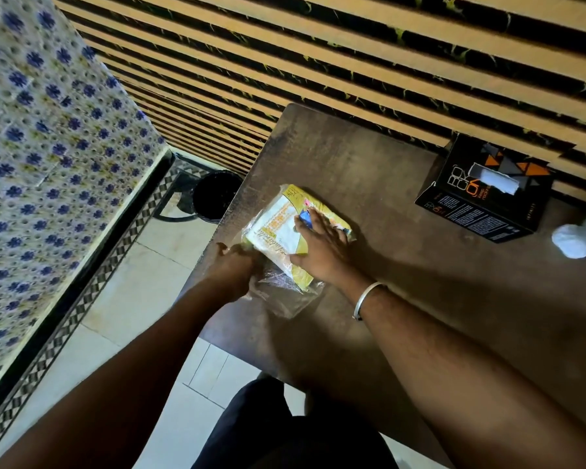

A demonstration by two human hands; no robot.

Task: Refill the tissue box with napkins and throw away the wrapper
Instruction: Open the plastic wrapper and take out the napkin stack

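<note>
Right hand (322, 245) is laid flat, fingers spread, on the napkin pack (285, 228); left hand (237, 269) is pinched on the loose clear wrapper (285, 296) at its near end. Pack sits by the worktop (369, 170) left edge. Judged light, soft, film slippery; best pulled at the open end. Tissue box (487, 194) stands at the far right edge.

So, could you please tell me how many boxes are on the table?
1: the black tissue box at the table's far right, by the slatted wall; others may sit beyond the frame.
</note>
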